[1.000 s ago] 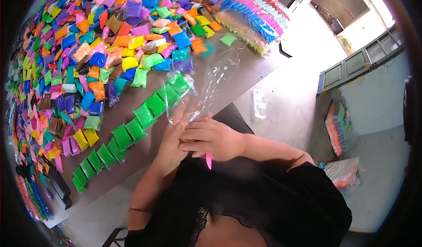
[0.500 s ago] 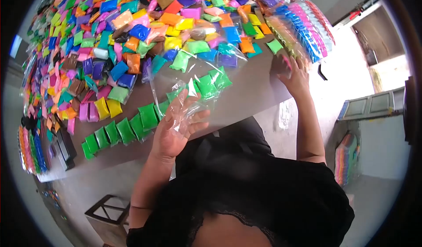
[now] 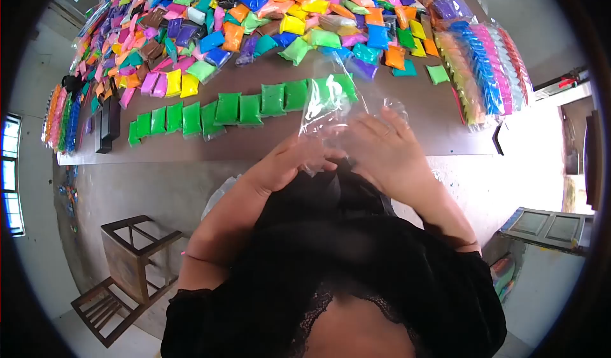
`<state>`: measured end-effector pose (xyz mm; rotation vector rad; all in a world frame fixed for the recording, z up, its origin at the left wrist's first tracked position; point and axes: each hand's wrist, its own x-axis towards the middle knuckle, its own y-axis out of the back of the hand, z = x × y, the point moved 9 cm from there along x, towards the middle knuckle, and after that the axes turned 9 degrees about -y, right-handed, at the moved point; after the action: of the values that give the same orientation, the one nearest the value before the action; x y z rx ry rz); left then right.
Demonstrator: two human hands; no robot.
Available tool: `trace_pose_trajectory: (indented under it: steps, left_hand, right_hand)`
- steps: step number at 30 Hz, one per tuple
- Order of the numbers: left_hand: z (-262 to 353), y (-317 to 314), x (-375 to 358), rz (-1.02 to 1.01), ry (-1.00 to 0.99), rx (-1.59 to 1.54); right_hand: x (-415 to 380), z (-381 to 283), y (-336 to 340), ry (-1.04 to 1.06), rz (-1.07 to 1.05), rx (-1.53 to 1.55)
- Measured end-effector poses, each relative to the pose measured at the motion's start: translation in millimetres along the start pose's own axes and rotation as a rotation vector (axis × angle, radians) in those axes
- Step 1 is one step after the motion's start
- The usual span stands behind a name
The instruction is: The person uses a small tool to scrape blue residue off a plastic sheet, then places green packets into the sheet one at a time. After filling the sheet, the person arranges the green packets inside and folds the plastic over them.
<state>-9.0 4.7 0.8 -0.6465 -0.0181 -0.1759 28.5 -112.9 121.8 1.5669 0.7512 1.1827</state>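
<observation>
A clear plastic bag (image 3: 318, 106) is held up at the table's front edge, overlapping the right end of a row of green packets (image 3: 249, 110). My left hand (image 3: 283, 164) is closed on the bag's lower left part, thumb and fingers pinching the film. On the other side, my right hand (image 3: 391, 157) grips the film with bent fingers, slightly blurred, close to the left fingertips. The green packets lie side by side in a long line across the brown table (image 3: 210, 148), just beyond both hands.
A large heap of small coloured packets (image 3: 293, 24) covers the back of the table. Bagged rows of coloured packets (image 3: 487, 71) lie at the right, more strips (image 3: 57, 119) at the far left beside a black object (image 3: 108, 126). A wooden stool (image 3: 137, 256) stands lower left.
My right hand has come from the table's right side to the bag and taken hold of it. My left hand still holds the bag. The view has turned and shifted.
</observation>
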Motion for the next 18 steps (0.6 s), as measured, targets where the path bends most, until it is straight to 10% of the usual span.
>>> trace_pose_trajectory:
  steps: [14, 18]
  left_hand:
    - [23, 13, 5, 0.171, 0.081, 0.521]
    - [92, 5, -4, 0.467, -0.481, 1.301]
  right_hand:
    - [-44, 29, -22, -0.067, 0.254, -0.050]
    - [-33, 40, -30, -0.072, 0.231, -0.107]
